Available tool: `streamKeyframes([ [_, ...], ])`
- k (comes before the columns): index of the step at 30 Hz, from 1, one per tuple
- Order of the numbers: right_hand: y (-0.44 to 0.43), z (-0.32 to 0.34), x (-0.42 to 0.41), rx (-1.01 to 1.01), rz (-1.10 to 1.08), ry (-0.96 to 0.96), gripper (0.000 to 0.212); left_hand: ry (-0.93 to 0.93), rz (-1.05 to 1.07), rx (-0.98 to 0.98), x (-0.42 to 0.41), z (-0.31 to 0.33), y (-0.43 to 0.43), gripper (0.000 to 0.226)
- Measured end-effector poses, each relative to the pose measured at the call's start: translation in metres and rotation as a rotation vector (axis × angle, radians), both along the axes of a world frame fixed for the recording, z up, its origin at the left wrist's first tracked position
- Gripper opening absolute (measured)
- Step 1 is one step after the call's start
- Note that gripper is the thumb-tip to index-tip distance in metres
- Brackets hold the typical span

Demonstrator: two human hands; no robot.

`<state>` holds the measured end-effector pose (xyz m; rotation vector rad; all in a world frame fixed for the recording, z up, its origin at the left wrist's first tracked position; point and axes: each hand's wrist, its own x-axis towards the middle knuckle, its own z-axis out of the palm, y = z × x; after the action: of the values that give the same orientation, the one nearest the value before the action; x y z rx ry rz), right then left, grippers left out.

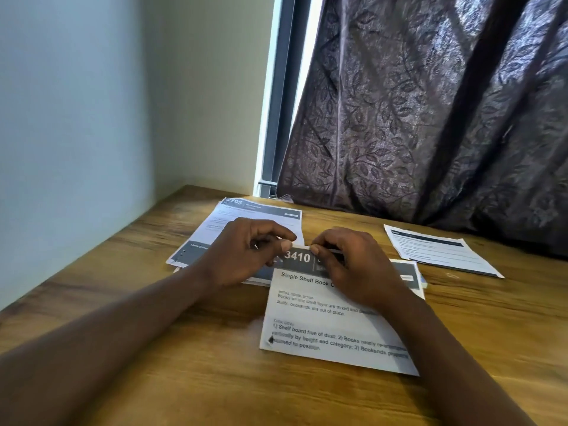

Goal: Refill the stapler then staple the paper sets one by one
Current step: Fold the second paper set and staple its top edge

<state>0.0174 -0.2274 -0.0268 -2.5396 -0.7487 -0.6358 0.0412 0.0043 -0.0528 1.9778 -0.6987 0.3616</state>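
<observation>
Both hands meet over the top edge of a printed paper set (332,333) headed "3410", which lies on the wooden table (184,379). My left hand (246,253) and my right hand (353,265) each pinch one end of a thin pale strip (299,247) that looks like a row of staples, held level just above the sheet's dark header. A second paper set (246,213) lies behind my left hand, partly under it. A third paper set (439,250) lies at the right. No stapler shows; the hands may hide it.
A dark leaf-patterned curtain (430,118) hangs down to the table's back edge on the right. A pale wall (92,118) closes the left side and meets the table in the back left corner. A window frame (276,118) stands between wall and curtain.
</observation>
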Motion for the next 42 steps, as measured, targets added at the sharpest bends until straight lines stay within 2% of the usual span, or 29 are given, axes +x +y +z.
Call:
streamKeyframes([
  [5,-0.055,-0.006,-0.013,-0.136,-0.079,-0.031,0.013,-0.152,0.111,0.209,-0.014,-0.004,-0.008,0.022],
  [8,-0.082,-0.013,-0.017,-0.052,-0.112,0.065,0.021,-0.178,0.150,0.296,-0.014,-0.003,-0.025,0.022],
  [11,-0.094,-0.009,-0.011,0.058,-0.157,0.210,0.020,-0.155,0.163,0.306,-0.002,0.000,-0.054,0.022],
  [15,-0.100,-0.003,-0.009,0.067,-0.161,0.305,0.019,-0.082,0.240,0.314,0.021,0.004,-0.094,0.024],
  [16,-0.103,-0.003,-0.009,0.070,-0.164,0.322,0.018,-0.045,0.222,0.327,0.027,0.006,-0.102,0.026],
  [19,-0.109,-0.005,-0.007,0.064,-0.180,0.367,0.015,0.046,-0.048,0.483,0.040,0.015,-0.121,0.068],
  [20,-0.111,-0.006,-0.006,0.063,-0.185,0.370,0.014,0.088,-0.139,0.539,0.043,0.018,-0.125,0.075],
  [23,-0.113,-0.008,-0.002,0.075,-0.183,0.368,0.012,0.196,-0.289,0.664,0.051,0.025,-0.128,0.069],
  [25,-0.112,-0.008,0.001,0.074,-0.167,0.357,0.016,0.190,-0.313,0.693,0.055,0.027,-0.125,0.060],
  [33,-0.106,-0.014,0.003,0.088,-0.169,0.278,0.014,0.052,-0.145,0.542,0.057,0.017,-0.098,0.032],
  [39,-0.094,-0.019,0.002,0.119,-0.143,0.187,0.012,0.089,-0.085,0.149,0.048,0.016,-0.062,0.031],
  [42,-0.080,-0.020,0.000,0.115,-0.089,0.109,0.013,0.096,-0.098,0.073,0.039,0.010,-0.041,0.030],
])
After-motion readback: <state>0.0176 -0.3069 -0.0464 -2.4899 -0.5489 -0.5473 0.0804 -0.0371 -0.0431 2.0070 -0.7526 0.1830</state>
